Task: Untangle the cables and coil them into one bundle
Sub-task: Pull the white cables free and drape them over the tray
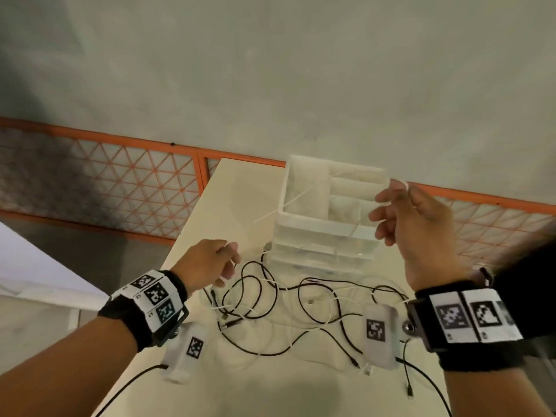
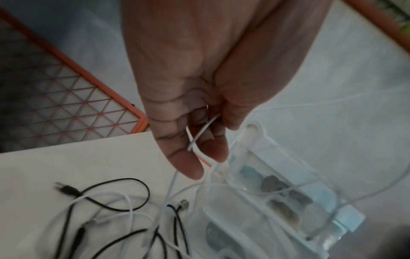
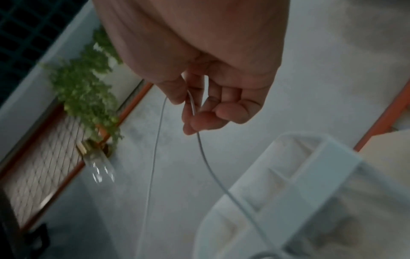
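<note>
A white cable stretches in the air between my two hands, above the table. My left hand holds it low at the left, fingers curled round a loop of the white cable. My right hand is raised at the right and pinches the white cable between thumb and fingers; two strands hang down from it. A tangle of black cables and white cable lies on the white table below both hands. More black cables show in the left wrist view.
A clear plastic drawer organizer stands at the back of the table, just behind the stretched cable. An orange lattice fence runs along the floor beyond. A green plant and a glass bottle appear in the right wrist view.
</note>
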A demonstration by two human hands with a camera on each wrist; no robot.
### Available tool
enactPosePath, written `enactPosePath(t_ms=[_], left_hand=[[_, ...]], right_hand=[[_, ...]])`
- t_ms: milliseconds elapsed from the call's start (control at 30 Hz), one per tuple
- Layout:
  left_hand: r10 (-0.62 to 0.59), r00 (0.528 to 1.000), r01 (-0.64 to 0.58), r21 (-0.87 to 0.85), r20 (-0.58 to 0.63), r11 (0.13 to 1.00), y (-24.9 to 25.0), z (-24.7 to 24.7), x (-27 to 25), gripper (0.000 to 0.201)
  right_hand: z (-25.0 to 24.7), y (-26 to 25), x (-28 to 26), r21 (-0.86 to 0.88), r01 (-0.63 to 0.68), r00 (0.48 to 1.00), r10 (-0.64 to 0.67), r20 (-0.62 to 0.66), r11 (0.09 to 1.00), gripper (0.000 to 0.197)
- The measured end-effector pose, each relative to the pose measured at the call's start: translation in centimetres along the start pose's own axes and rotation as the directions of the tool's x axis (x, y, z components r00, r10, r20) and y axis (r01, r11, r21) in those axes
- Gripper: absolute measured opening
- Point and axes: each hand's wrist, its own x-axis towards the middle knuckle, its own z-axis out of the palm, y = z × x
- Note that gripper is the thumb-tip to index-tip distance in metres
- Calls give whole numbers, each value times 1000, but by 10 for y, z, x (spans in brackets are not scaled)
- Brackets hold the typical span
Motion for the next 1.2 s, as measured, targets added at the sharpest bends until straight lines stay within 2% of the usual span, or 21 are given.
enactPosePath(t_ms=[67,133,233,267,333,433,500,567,600,667,733,800,867,967,1033,1100,1133,1200], left_hand=[[24,1000,-25,-139,-7,990,14,3,-4,39],[115,992,-124,-252,-48,960,38,0,-11,39],[302,941,-338,-416,-152,844,80,-6,-22,35],[352,920,-392,-424,-173,816,90,-6,-26,32],[404,905,-426,-309,-134,850,98,4,-27,29],[349,936,-347,-49,40,937,85,40,-23,26],[344,934,-339,-57,99,939,78,69,-23,22],[347,926,-348,-22,145,937,74,97,-23,23],[354,917,-368,49,185,929,72,108,-23,27],[335,906,-387,188,259,902,68,124,-24,18],[266,928,-335,276,260,901,54,130,-20,29],[142,960,-232,403,241,885,35,125,-15,35],[70,971,-173,473,229,864,15,113,-11,33],[32,979,-99,333,202,938,4,93,-6,28],[41,977,-69,128,209,989,13,81,-7,24],[87,971,-75,-59,223,995,32,73,-13,19],[123,969,-101,-109,216,989,40,70,-15,18],[199,963,-178,-127,180,976,55,65,-18,20]], right_hand=[[-7,16,1,-29,-31,999,31,19,999,36],[-15,30,4,-59,-52,998,53,21,997,38],[-25,47,7,-207,-111,987,132,89,972,38],[-26,50,5,-238,-122,981,153,117,964,38],[-26,46,0,-189,-103,975,137,173,977,41],[-19,26,-8,13,-77,946,69,318,997,47],[-11,12,-12,151,-66,920,2,392,986,46],[-8,3,-13,254,-57,910,-54,411,965,44],[-9,0,-13,301,-58,912,-71,403,952,44],[-13,-2,-11,373,-47,928,-98,360,927,44],[-22,2,-7,371,8,962,-108,251,929,45],[-35,15,0,255,36,995,-58,79,966,50],[-53,28,10,43,-57,995,60,-80,997,51],[-75,47,24,-196,-269,953,231,-194,943,46],[-78,57,32,-246,-269,953,221,-206,931,48],[-76,65,39,-258,-215,970,174,-172,942,42],[-75,70,43,-258,-194,977,162,-141,947,36],[-75,80,47,-259,-227,974,226,-33,939,20]])
